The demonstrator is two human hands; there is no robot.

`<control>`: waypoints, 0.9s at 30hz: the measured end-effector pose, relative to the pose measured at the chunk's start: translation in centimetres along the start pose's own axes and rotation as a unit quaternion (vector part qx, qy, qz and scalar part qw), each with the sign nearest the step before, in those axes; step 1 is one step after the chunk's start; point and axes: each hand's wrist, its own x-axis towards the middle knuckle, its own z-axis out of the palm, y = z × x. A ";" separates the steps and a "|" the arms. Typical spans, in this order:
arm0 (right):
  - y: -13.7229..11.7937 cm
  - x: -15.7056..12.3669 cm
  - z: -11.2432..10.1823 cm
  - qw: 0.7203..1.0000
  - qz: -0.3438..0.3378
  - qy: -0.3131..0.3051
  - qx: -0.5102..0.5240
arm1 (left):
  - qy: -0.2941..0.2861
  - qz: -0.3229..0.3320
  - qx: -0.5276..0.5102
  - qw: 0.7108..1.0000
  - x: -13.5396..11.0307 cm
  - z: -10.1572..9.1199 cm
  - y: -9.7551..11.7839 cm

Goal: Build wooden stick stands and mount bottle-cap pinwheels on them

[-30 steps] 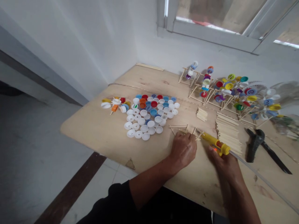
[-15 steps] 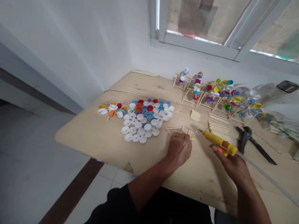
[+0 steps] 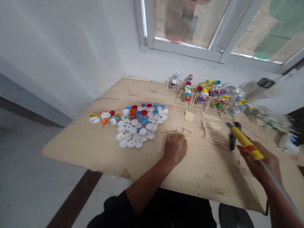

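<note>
Left hand [image 3: 175, 147] covers pale wooden-stick frame [image 3: 169, 129], seemingly part-built, grip hidden; right hand [image 3: 267, 161] clasps yellow plastic glue gun [image 3: 245, 142]; multicoloured bottle-cap stands [image 3: 188, 88] look finished, loose pale sticks [image 3: 212, 128] unused.

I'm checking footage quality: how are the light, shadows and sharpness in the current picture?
Head view: white glare strips along the lower edge of the window; head view: a soft shadow on the table below the right hand; head view: the yellow glue gun looks slightly soft, its fine details hard to make out.
</note>
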 end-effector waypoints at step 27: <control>11.2 0.9 2.8 0.980 -0.046 -0.190 -0.036 | 0.013 -0.015 -0.028 0.999 0.0 0.4 -0.2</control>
